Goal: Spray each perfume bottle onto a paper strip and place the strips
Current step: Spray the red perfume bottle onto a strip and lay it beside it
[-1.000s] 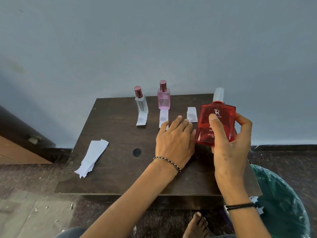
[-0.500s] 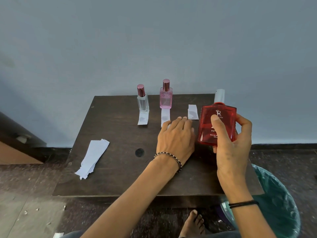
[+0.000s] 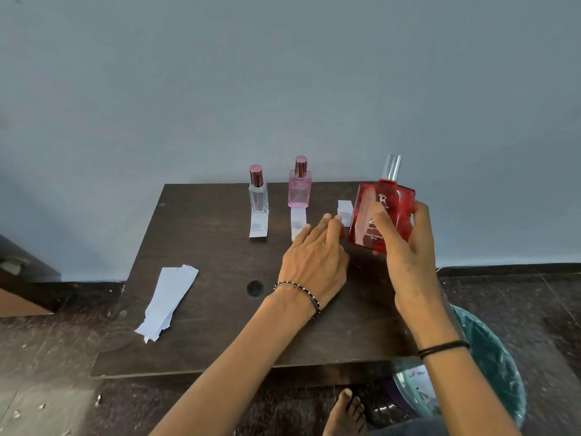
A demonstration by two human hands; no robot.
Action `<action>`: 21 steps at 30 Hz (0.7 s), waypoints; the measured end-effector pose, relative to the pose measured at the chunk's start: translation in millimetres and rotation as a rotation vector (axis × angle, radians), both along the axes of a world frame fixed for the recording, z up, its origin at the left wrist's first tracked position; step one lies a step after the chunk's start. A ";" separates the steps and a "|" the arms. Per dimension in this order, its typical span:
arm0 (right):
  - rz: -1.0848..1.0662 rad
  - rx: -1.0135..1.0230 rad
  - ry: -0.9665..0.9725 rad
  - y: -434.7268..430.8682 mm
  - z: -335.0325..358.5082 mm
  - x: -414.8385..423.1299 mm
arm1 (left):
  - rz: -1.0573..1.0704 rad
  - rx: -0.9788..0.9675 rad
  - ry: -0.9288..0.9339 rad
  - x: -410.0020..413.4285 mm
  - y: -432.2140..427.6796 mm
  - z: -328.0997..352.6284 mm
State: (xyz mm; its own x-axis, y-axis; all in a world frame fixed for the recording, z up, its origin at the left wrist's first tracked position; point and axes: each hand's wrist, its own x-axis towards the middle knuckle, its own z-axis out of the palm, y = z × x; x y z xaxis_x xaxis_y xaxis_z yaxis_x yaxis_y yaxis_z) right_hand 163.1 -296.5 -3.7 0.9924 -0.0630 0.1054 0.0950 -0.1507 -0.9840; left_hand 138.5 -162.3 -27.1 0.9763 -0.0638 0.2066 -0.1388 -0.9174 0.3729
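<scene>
On the dark wooden table (image 3: 201, 335), the clear bottle (image 3: 258, 196) and pink bottle (image 3: 299, 190) each stand at the far edge with a spotted strip before them, so the step in hand looks like setting down the last one. The right hand (image 3: 405, 247) grasps the red perfume bottle (image 3: 382, 212), tilted, above the right side beside the third strip (image 3: 344, 212); next it likely needs standing behind that strip. The left hand (image 3: 314, 259) lies flat and released, fingers spread, holding nothing.

Red perfume bottle (image 3: 382, 212) is held tilted above the table. Clear bottle (image 3: 258, 195) and pink bottle (image 3: 299, 187) are stood upright, each behind a strip. Spare strips (image 3: 168, 302) are stacked front-left.
</scene>
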 end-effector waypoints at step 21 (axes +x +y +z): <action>0.393 -0.277 -0.018 -7.4 10.6 98.0 | -0.036 0.130 0.109 4.9 2.7 -0.5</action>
State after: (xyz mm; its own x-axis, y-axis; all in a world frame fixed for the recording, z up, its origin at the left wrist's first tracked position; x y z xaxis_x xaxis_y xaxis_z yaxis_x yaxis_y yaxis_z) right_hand 261.1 -303.9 6.9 0.9334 0.3492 0.0823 0.2136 -0.3565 -0.9095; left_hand 143.4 -159.6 -27.7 0.9891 -0.1184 0.0873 -0.1377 -0.9540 0.2665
